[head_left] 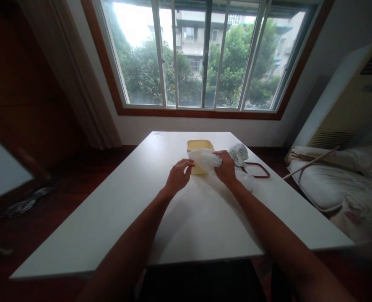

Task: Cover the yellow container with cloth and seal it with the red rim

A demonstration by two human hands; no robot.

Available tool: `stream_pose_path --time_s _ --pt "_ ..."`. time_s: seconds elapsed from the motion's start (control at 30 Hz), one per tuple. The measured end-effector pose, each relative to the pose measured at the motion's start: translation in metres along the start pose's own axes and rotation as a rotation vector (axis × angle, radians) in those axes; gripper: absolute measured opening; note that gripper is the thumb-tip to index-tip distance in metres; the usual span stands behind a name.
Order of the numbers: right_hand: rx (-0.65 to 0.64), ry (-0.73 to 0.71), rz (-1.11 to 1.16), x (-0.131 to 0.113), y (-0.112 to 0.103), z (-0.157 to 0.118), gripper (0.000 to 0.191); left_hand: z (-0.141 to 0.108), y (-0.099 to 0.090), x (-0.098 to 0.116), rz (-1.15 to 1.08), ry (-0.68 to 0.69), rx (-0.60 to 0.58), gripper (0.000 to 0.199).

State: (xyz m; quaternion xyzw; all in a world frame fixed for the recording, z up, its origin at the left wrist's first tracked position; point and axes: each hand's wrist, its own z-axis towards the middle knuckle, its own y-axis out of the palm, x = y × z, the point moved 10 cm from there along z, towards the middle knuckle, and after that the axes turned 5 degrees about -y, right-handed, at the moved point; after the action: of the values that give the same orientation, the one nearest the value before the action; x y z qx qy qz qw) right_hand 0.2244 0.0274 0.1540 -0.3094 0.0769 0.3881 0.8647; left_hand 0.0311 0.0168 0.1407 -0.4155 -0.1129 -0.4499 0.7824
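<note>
A thin white plastic bag (206,158) is stretched between my two hands above the table, in front of a pale yellow bin (200,145). My right hand (226,168) is closed around the bag's bunched right end. At the bag's left edge, the thumb and forefinger of my left hand (178,176) come together in a pinch. The bag covers part of the bin's front wall. Just past my right hand lies a crumpled white plastic bundle (238,153), and beside it a reddish-brown rectangular ring (263,176) rests flat.
The white table (116,201) reaches from near my body towards the window. More thin clear-white plastic (248,181) lies by my right wrist. Off the table's right side are pale stuffed sacks (324,180) with a thin stick (311,162) across them.
</note>
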Motion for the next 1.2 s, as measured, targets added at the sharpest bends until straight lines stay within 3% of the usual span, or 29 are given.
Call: stream_pose_path --time_s 0.2,0.3,0.43,0.57,0.67,0.77,0.83,1.0,1.1,1.2 --pt "-0.198 -0.02 -0.153 -0.006 0.034 0.003 0.072 0.0 -0.001 -0.033 0.132 -0.078 0.025 0.018" --pt "-0.208 -0.02 -0.19 -0.007 0.034 0.001 0.073 0.001 -0.007 -0.045 0.111 -0.118 0.096 0.019" --pt "-0.205 -0.077 -0.042 -0.006 0.029 -0.006 0.037 0.001 -0.012 -0.061 0.05 -0.152 0.176 0.029" --pt "-0.152 -0.1 0.206 0.001 0.017 -0.014 0.01 0.001 -0.002 -0.073 0.031 -0.082 0.11 0.061" --pt "-0.151 -0.073 0.337 0.008 0.013 -0.018 0.011 -0.002 0.013 -0.073 0.098 0.032 0.012 0.101" --pt "-0.196 -0.071 0.428 0.007 0.017 -0.02 0.014 -0.006 0.021 -0.062 0.148 0.14 -0.012 0.136" --pt "-0.226 -0.079 0.459 0.003 0.022 -0.021 0.016 -0.007 0.021 -0.05 0.149 0.2 0.009 0.145" --pt "-0.281 -0.022 0.443 0.005 0.028 -0.023 0.021 -0.005 0.013 -0.033 0.161 0.229 0.055 0.139" --pt "-0.111 0.16 0.349 0.033 0.007 -0.019 0.028 -0.003 0.008 -0.036 0.194 0.187 0.082 0.138" --pt "0.258 0.411 0.27 0.072 -0.035 -0.022 0.034 -0.003 0.008 -0.036 0.226 0.19 0.094 0.136"
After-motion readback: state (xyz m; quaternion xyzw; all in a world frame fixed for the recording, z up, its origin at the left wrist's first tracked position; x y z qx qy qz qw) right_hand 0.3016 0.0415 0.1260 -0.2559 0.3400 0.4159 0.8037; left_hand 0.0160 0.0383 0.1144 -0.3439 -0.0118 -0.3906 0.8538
